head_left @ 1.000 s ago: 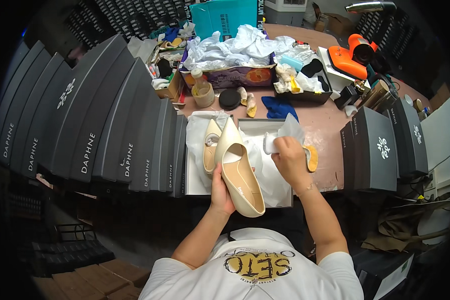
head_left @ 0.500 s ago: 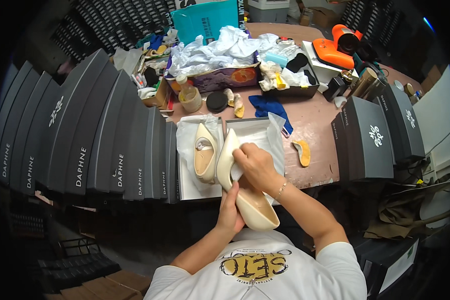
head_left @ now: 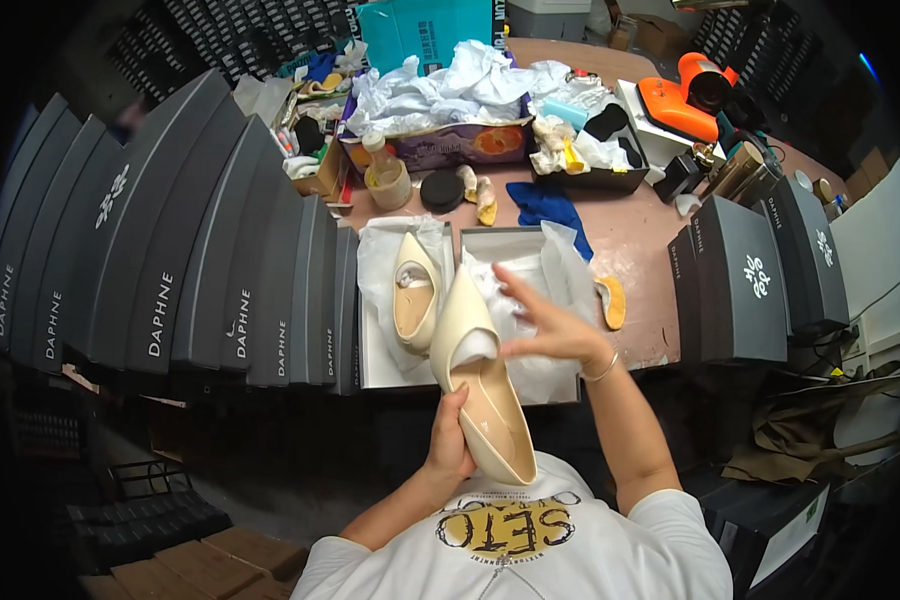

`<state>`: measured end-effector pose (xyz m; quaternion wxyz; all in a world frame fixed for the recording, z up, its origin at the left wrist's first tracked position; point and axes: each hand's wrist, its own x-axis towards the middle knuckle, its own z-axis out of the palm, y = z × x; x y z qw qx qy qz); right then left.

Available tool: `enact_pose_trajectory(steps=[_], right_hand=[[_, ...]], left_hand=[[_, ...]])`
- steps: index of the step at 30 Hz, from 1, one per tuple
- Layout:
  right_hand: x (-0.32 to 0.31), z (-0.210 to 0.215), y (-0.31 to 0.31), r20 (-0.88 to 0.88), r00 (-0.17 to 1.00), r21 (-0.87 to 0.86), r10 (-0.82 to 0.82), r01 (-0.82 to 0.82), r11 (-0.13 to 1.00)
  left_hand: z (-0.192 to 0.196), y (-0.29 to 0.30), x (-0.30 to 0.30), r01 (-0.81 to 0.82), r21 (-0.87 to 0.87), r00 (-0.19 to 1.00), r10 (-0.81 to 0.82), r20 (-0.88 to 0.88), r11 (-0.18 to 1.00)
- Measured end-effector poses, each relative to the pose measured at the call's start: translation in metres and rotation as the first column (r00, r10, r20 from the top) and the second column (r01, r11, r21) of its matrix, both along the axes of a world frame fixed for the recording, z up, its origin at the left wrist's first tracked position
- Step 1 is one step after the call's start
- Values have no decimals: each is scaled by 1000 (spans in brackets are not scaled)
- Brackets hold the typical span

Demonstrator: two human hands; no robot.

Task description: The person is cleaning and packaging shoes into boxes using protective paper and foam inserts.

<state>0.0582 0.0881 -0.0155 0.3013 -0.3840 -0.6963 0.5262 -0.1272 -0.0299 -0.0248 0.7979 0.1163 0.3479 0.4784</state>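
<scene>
My left hand (head_left: 452, 440) is wrapped around the side of a cream pointed shoe (head_left: 490, 405), its toe aimed away from me and its opening facing up. White paper stuffing (head_left: 475, 347) shows inside the toe of that shoe. My right hand (head_left: 550, 325) is just to the right of the shoe, fingers spread, with nothing in it. Beyond, a matching cream shoe (head_left: 416, 310) lies on white tissue in the left half of an open shoebox (head_left: 378, 375). More tissue paper (head_left: 545, 375) lines the right half.
Dark shoeboxes (head_left: 210, 250) stand in a row at left; more boxes (head_left: 735, 280) are at right. Behind the open box are a bottle (head_left: 385, 175), a black round lid (head_left: 441, 191), a blue cloth (head_left: 548, 213) and a carton of crumpled paper (head_left: 440, 145). A yellow pad (head_left: 612, 302) lies at right.
My right hand has come away from the held shoe and opened, moving right. The shoe has turned so its opening faces up, with stuffing now visible in its toe. My left hand still grips it.
</scene>
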Motion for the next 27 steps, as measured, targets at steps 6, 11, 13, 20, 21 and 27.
enact_pose_trajectory(steps=[6,11,13,20,21,27], right_hand=[[8,-101,37,735,661,229,-148,-37,973],[3,-5,1,283,868,257,-408,341,904],[-3,37,-19,21,979,182,-202,195,964],[-33,38,-28,531,846,677,-56,-384,629],[-35,39,-27,591,800,684,-103,-430,589],[-34,31,-30,261,965,563,41,-186,805]], left_hand=[[17,30,-8,-41,-75,992,49,113,996],[8,39,-15,-76,-33,994,79,80,997],[3,41,-15,-56,-50,994,61,95,997],[5,35,-4,-15,104,1000,13,24,994],[7,35,-4,-17,91,999,14,30,996],[1,32,-15,0,128,1000,-1,6,992]])
